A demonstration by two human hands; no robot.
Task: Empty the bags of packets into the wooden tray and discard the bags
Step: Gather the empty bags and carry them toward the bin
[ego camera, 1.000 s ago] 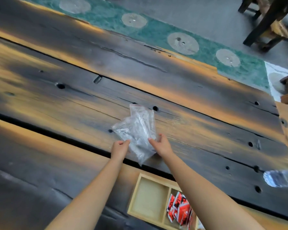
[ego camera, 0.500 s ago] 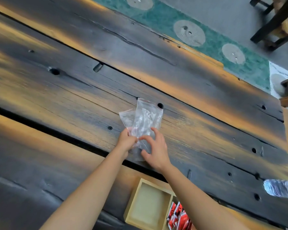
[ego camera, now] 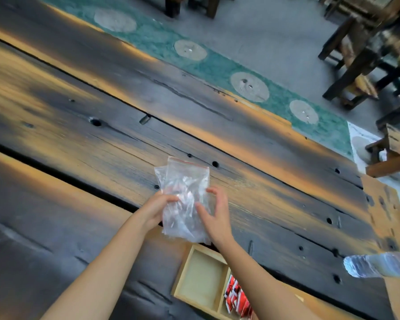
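Two clear, empty-looking plastic zip bags (ego camera: 185, 192) are stacked together and lifted a little above the dark wooden table (ego camera: 79, 125). My left hand (ego camera: 157, 207) grips their left edge with curled fingers. My right hand (ego camera: 214, 213) holds their right side, thumb in front and fingers curled behind. Just below my hands sits the wooden tray (ego camera: 183, 273); its left compartment is bare and the one to its right holds red and white packets (ego camera: 237, 299), partly hidden by my right forearm.
A clear plastic bottle (ego camera: 376, 265) lies at the right edge of the table. Beyond the table's far edge runs a green floor strip (ego camera: 217, 65) with pale discs, then grey floor with dark wooden chairs (ego camera: 365, 61) at upper right.
The bags have come off the table and toward me, now upright in both hands. My right hand moved from the bags' lower edge round to their right side. The camera tilted up.
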